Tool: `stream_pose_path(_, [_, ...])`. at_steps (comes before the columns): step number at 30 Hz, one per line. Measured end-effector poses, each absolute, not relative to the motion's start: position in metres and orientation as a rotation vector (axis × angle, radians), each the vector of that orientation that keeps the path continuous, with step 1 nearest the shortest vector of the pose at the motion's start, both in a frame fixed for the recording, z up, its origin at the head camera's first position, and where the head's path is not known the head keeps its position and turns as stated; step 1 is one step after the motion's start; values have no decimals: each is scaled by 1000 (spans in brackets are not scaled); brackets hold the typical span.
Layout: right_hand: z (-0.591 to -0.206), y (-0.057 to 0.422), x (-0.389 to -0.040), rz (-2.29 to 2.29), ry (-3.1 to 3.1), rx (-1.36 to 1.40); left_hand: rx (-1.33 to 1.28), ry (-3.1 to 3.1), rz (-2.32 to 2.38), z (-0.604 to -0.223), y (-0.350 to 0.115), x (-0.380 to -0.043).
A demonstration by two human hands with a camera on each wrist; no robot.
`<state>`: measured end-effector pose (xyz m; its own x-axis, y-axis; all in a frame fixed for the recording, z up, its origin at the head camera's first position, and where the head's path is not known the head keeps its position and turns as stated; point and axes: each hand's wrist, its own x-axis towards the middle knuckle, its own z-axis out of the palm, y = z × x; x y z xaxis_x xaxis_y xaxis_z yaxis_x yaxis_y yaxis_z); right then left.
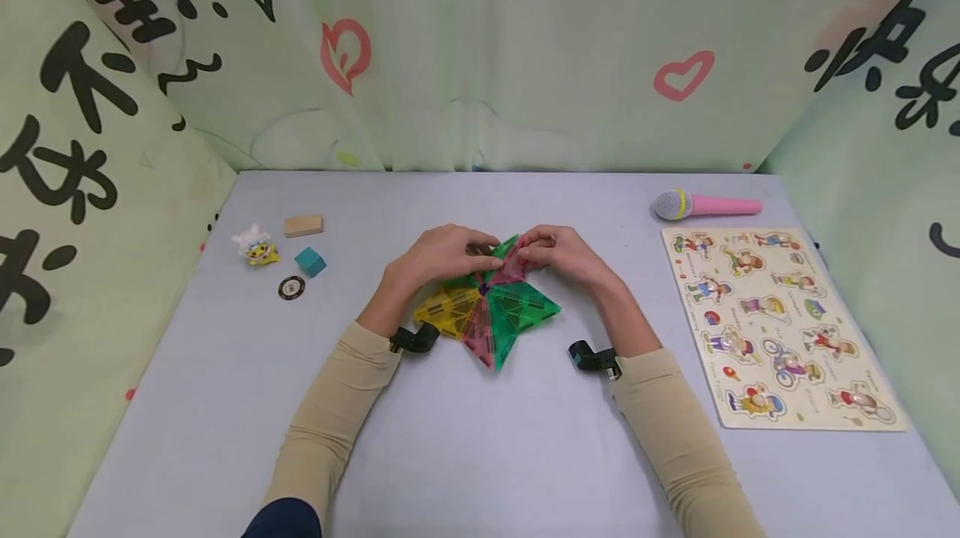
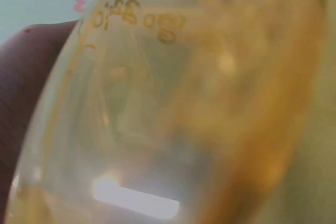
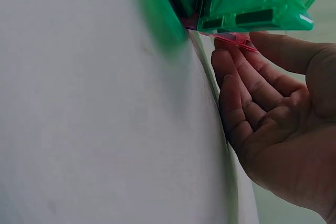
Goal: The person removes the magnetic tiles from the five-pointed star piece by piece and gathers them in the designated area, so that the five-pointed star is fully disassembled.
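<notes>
A star-shaped build of see-through magnetic tiles sits mid-table in the head view, with a yellow tile [image 1: 448, 310], green tiles [image 1: 522, 307] and a lower red tile [image 1: 477, 336]. At its far side, my left hand [image 1: 448, 254] holds the build by the upper green part. My right hand [image 1: 567, 256] pinches the upper red tile [image 1: 513, 269] between thumb and fingers. In the right wrist view that hand [image 3: 278, 108] grips a red tile edge [image 3: 239, 39] under a green tile [image 3: 262, 3]. A blurred yellow tile [image 2: 157, 87] fills most of the left wrist view.
Left on the table [image 1: 480, 455] lie a wooden block [image 1: 303, 225], a teal block [image 1: 310, 262], a round black token [image 1: 291, 287] and a small figurine [image 1: 256, 246]. At right are a pink toy microphone [image 1: 720, 205] and a picture puzzle board [image 1: 780, 329].
</notes>
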<state>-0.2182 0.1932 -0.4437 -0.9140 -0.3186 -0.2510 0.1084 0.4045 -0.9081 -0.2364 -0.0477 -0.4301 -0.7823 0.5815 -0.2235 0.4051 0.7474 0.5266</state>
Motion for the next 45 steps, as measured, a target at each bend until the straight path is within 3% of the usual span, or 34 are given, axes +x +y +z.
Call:
stream_pose_path(31, [-449,196,-219,-1741,2183,-82,704,2583,782,-434,-49,-238])
stream_pose_path(45, [-448,223,-220,-1928,2190,105,703,2569,765,-434,-49,-236])
